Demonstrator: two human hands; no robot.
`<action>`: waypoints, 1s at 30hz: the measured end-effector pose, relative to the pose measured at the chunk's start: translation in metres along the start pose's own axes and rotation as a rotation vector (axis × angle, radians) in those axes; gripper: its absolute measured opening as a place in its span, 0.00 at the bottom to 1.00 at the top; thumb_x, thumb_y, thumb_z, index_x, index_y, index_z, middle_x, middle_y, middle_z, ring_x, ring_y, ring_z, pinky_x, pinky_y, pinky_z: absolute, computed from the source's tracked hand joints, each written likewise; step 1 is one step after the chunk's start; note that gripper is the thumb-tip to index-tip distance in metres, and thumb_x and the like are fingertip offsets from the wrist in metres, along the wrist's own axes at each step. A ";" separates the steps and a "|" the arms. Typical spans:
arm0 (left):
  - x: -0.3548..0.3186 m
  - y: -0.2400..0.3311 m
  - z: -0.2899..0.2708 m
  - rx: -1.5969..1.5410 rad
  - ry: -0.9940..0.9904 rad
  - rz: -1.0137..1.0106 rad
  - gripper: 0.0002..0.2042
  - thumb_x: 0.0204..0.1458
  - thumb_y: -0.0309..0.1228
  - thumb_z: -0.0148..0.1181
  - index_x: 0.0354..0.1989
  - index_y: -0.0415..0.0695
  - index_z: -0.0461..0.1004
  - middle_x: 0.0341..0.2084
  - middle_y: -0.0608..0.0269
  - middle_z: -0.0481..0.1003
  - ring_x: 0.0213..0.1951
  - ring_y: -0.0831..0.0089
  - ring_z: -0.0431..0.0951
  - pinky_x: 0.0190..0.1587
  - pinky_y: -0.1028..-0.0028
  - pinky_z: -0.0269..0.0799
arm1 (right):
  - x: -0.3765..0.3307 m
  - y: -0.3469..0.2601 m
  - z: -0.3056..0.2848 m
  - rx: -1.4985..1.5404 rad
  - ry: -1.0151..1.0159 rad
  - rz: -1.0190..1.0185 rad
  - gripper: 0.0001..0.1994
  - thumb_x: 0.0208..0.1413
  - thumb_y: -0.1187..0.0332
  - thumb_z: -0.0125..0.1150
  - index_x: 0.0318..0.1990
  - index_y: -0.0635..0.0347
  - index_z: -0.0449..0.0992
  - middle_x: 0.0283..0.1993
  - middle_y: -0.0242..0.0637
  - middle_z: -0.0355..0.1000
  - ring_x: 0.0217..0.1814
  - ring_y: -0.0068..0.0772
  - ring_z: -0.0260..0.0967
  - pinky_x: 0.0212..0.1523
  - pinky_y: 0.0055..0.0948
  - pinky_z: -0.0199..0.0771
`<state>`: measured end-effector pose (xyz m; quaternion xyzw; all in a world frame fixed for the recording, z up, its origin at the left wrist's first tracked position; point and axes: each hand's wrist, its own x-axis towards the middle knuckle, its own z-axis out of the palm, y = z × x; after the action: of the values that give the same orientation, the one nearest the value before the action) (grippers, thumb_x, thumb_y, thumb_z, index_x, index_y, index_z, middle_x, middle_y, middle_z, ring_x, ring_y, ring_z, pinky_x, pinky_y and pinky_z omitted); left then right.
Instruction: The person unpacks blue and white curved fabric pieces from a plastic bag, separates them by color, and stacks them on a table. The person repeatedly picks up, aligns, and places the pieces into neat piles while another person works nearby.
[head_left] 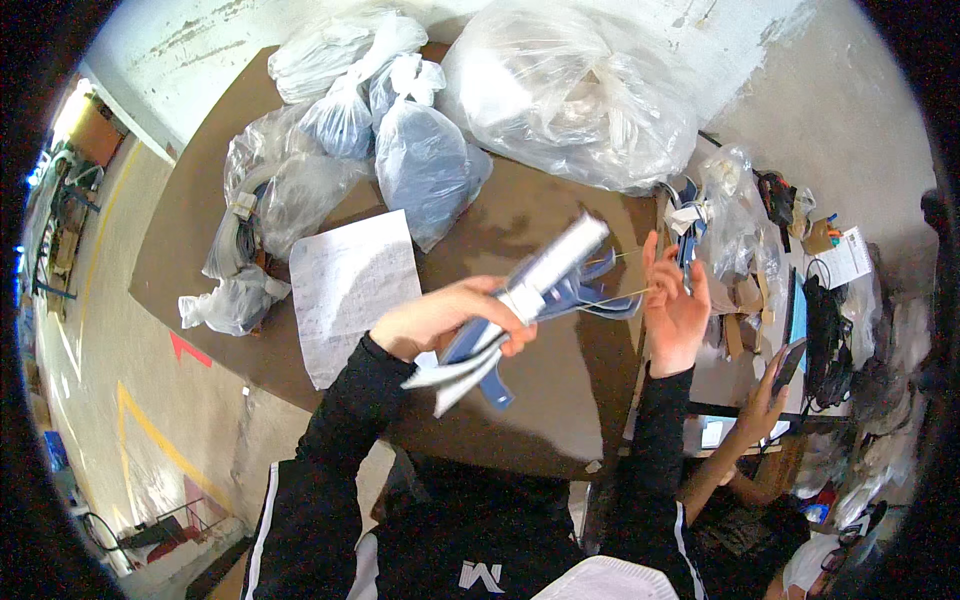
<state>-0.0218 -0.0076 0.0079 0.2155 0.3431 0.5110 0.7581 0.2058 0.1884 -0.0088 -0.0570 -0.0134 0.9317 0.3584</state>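
Observation:
My left hand [465,315] is closed round a bundle of flat white and blue strips [560,265], which slants above the brown table. At its lower end the strips fan apart, and blue loops stick out on the right side. A thin yellow rubber band [625,298] stretches from the bundle to my right hand [675,305]. The band is hooked on the fingers of this hand, which is raised with its palm up and its fingers partly curled. A written paper sheet [350,290] lies on the table left of the bundle.
Tied clear bags [425,160] and a large plastic bag [570,95] stand along the table's far side. A bagged coil of grey strips [240,230] lies at the left. On the right, a co-worker's hand [770,390] holds a phone [790,365] beside black cables [828,340].

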 end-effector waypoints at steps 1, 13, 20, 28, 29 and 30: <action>-0.005 0.002 -0.002 -0.251 -0.068 0.064 0.18 0.47 0.23 0.60 0.47 0.36 0.66 0.30 0.58 0.72 0.29 0.72 0.73 0.36 0.75 0.70 | -0.002 0.001 -0.003 0.030 0.065 0.024 0.17 0.62 0.64 0.53 0.50 0.69 0.68 0.61 0.47 0.62 0.26 0.20 0.55 0.20 0.20 0.57; -0.009 0.003 0.000 -0.456 -0.191 0.328 0.16 0.45 0.28 0.56 0.45 0.43 0.68 0.20 0.68 0.63 0.23 0.75 0.62 0.33 0.71 0.58 | -0.008 0.025 -0.006 -0.456 0.187 0.096 0.09 0.64 0.66 0.48 0.41 0.63 0.71 0.39 0.34 0.70 0.14 0.14 0.44 0.16 0.17 0.46; -0.002 0.007 -0.018 -0.743 0.002 0.396 0.22 0.53 0.26 0.52 0.57 0.35 0.61 0.22 0.67 0.65 0.24 0.76 0.64 0.37 0.73 0.64 | -0.040 0.035 0.034 -1.634 0.063 0.349 0.13 0.60 0.64 0.53 0.34 0.66 0.76 0.17 0.29 0.65 0.17 0.13 0.54 0.19 0.17 0.48; 0.001 0.003 -0.010 0.088 0.247 0.119 0.16 0.47 0.23 0.60 0.45 0.37 0.68 0.27 0.62 0.74 0.29 0.77 0.75 0.34 0.79 0.69 | -0.049 0.008 0.021 -0.841 -0.608 0.095 0.17 0.55 0.58 0.59 0.31 0.67 0.75 0.45 0.54 0.69 0.21 0.27 0.65 0.17 0.20 0.55; 0.008 -0.007 -0.007 0.142 0.243 0.100 0.14 0.48 0.24 0.60 0.44 0.38 0.68 0.27 0.63 0.74 0.29 0.77 0.76 0.34 0.78 0.70 | -0.044 0.008 0.033 -0.731 -0.692 0.108 0.17 0.55 0.57 0.59 0.35 0.67 0.75 0.53 0.58 0.68 0.21 0.27 0.66 0.16 0.20 0.55; 0.013 -0.013 -0.001 0.270 0.154 0.154 0.14 0.48 0.24 0.60 0.43 0.40 0.67 0.27 0.65 0.73 0.30 0.79 0.74 0.35 0.80 0.67 | -0.044 0.015 0.048 -0.846 -0.597 0.086 0.21 0.55 0.55 0.60 0.46 0.64 0.72 0.62 0.56 0.58 0.21 0.27 0.66 0.15 0.20 0.54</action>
<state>-0.0113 -0.0001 -0.0051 0.3011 0.4480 0.5319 0.6524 0.2223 0.1489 0.0424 0.0709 -0.4881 0.8343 0.2461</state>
